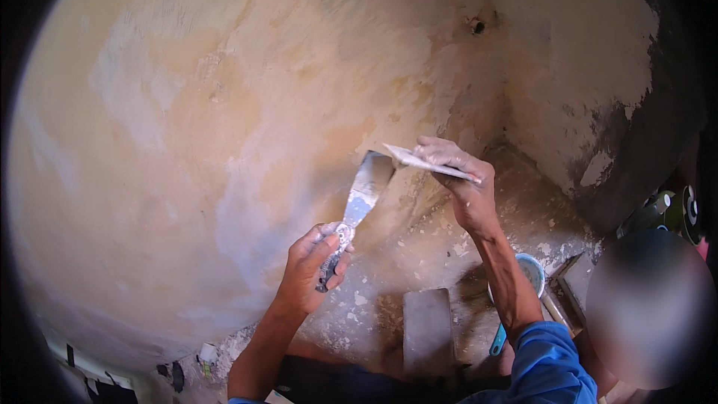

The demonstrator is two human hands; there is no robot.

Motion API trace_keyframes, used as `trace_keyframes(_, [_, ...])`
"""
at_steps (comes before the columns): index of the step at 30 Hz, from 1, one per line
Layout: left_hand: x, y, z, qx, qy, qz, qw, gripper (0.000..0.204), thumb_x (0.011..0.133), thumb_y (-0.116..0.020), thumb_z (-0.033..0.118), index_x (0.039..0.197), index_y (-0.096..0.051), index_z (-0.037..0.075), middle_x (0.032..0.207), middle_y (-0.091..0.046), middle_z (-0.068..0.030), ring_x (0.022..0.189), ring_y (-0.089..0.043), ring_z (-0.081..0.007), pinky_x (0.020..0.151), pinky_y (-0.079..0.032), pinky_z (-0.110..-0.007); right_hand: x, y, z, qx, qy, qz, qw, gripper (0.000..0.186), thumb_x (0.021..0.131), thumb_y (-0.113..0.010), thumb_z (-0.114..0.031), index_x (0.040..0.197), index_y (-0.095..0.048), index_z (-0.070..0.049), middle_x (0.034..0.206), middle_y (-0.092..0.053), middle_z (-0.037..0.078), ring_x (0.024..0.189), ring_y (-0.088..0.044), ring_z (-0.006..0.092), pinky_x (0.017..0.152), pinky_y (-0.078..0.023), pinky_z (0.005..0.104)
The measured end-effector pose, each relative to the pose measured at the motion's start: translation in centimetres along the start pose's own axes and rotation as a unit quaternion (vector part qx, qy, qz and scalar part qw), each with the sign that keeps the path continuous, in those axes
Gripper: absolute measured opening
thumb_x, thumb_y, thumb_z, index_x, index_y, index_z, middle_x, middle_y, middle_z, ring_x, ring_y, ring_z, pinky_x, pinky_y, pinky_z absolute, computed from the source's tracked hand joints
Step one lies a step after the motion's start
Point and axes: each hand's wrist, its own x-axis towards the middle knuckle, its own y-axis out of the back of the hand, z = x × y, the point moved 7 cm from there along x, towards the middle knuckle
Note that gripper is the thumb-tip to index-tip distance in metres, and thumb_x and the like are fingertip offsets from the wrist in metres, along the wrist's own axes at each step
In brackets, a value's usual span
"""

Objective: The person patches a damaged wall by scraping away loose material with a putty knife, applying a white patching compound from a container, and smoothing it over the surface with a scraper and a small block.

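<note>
My left hand (pixel 308 263) is closed around the dark, plaster-spotted handle of a putty knife (pixel 362 200), whose blade points up and away from me. In my right hand (pixel 465 179) is a flat, pale spreader (pixel 428 163), seen nearly edge-on and coated with plaster. The spreader's left edge is close to the tip of the knife blade; whether they touch, I cannot tell. Both tools are held in front of a patchy cream and tan plastered wall (pixel 194 112). My right fingers curl over the spreader's upper side, partly hiding it.
A dark hole (pixel 476 26) shows near the wall corner. Below stand a grey rectangular board (pixel 428 329) and a light-blue-rimmed bucket (pixel 540 275), partly behind my right forearm. A turquoise handle (pixel 498 340) lies beside it. Plaster flecks cover the floor (pixel 359 322). A blurred patch hides the lower right.
</note>
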Motion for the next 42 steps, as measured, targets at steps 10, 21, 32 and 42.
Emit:
trace_keyframes(10, [-1.1, -1.1, 0.6, 0.017, -0.046, -0.016, 0.999, 0.022, 0.097, -0.057, 0.016, 0.11, -0.049, 0.001, 0.093, -0.06, -0.013, 0.059, -0.051, -0.0094, 0.042, -0.037, -0.022, -0.4, 0.9, 2.3, -0.363, 0.068, -0.019, 0.929, 0.026, 0.087, -0.056, 0.0, 0.107, -0.071, -0.008, 0.106, -0.073, 0.005, 0.099, -0.063, 0.0256, 0.089, -0.049, 0.0346])
trace_keyframes(21, [-0.8, -0.1, 1.7, 0.49, -0.329, 0.022, 0.807, 0.029, 0.089, -0.064, 0.0, 0.118, -0.059, 0.0, 0.105, -0.059, -0.0121, 0.084, -0.062, -0.022, 0.07, -0.051, -0.03, -4.9, -2.0, 4.5, 0.319, -0.41, 0.171, 0.837, 0.014, 0.083, -0.062, -0.001, 0.096, -0.057, -0.001, 0.083, -0.062, 0.007, 0.063, -0.059, 0.0163, 0.048, -0.045, 0.0288])
trace_keyframes(32, [0.0, 1.8, 0.2, 0.471, -0.275, 0.076, 0.834, 0.025, 0.091, -0.063, 0.006, 0.115, -0.058, 0.001, 0.095, -0.059, -0.0081, 0.073, -0.06, -0.0172, 0.065, -0.05, -0.031, -2.4, 1.1, 2.6, 0.465, -0.262, 0.142, 0.834, 0.038, 0.088, -0.061, -0.002, 0.125, -0.054, -0.005, 0.11, -0.068, 0.009, 0.092, -0.07, 0.0188, 0.059, -0.059, 0.0365])
trace_keyframes(42, [1.5, -3.1, -0.1, -0.005, -0.169, 0.049, 0.984, 0.019, 0.09, -0.07, 0.008, 0.1, -0.053, 0.006, 0.086, -0.054, -0.0001, 0.065, -0.046, -0.0038, 0.053, -0.037, -0.02, -6.0, -6.3, 4.1, 0.471, -0.311, 0.154, 0.811, 0.04, 0.086, -0.069, -0.008, 0.123, -0.054, -0.003, 0.115, -0.064, 0.01, 0.1, -0.066, 0.0217, 0.088, -0.055, 0.0402])
